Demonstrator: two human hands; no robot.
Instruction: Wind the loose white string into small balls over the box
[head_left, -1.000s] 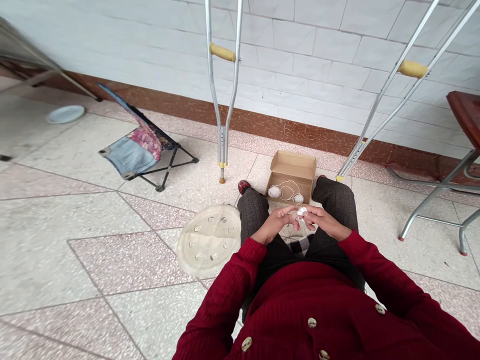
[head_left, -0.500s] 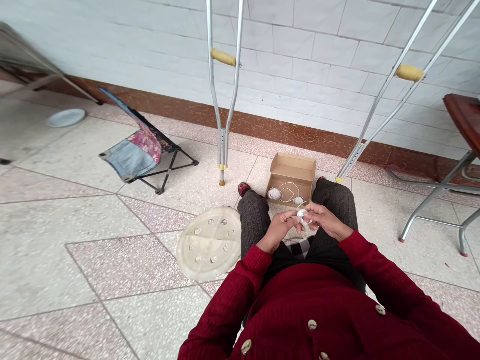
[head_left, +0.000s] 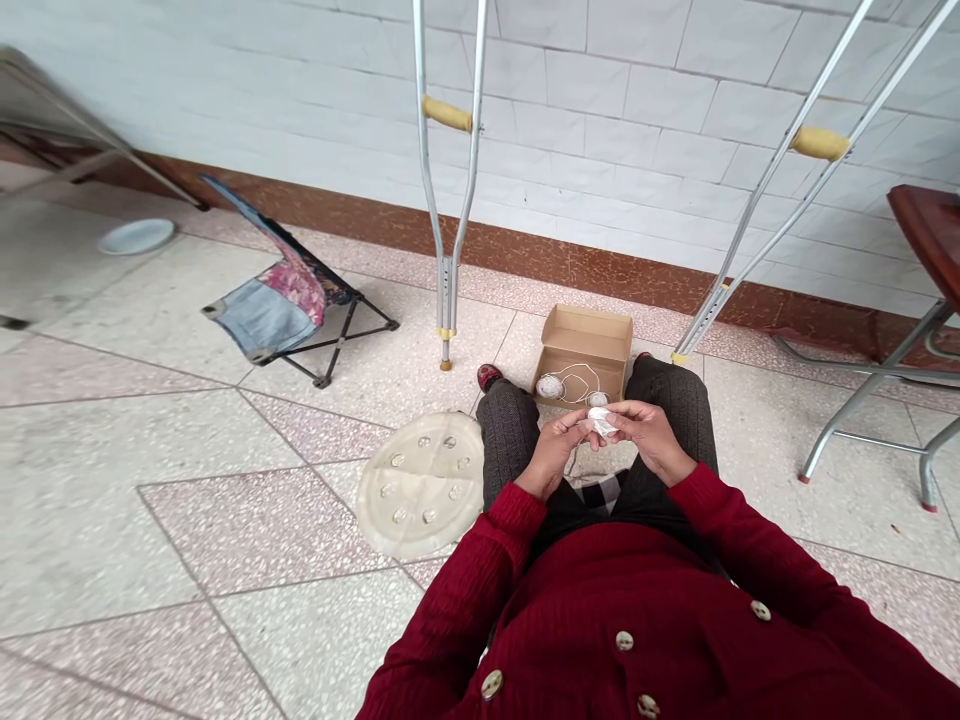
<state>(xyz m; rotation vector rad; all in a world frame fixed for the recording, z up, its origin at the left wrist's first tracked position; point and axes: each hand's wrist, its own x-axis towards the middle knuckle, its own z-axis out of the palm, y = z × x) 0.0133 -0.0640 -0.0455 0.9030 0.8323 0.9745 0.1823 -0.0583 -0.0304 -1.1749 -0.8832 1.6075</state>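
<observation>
Between my fingertips, over my lap, is a small piece of white yarn work [head_left: 601, 421]; its exact shape is too small to make out. My left hand [head_left: 557, 448] pinches it from the left side. On the other side my right hand [head_left: 651, 432] grips it with thumb and fingers. Just beyond my hands, an open cardboard box [head_left: 586, 345] sits on the floor between my feet. Inside it lie a white yarn ball [head_left: 550, 386] and a smaller yarn ball [head_left: 598, 399], with loose white strands looping between them.
A round cream mat with holes [head_left: 420, 480] lies left of my leg. Two crutches lean on the tiled wall, one ahead [head_left: 447, 290], one right [head_left: 705, 320]. A folding chair [head_left: 277, 310] and a plate [head_left: 136, 237] are at left, a metal-legged stool [head_left: 877, 400] at right.
Both hands have shifted slightly, the right one a little up and left. The white yarn piece has turned and shows a broader face between my fingers.
</observation>
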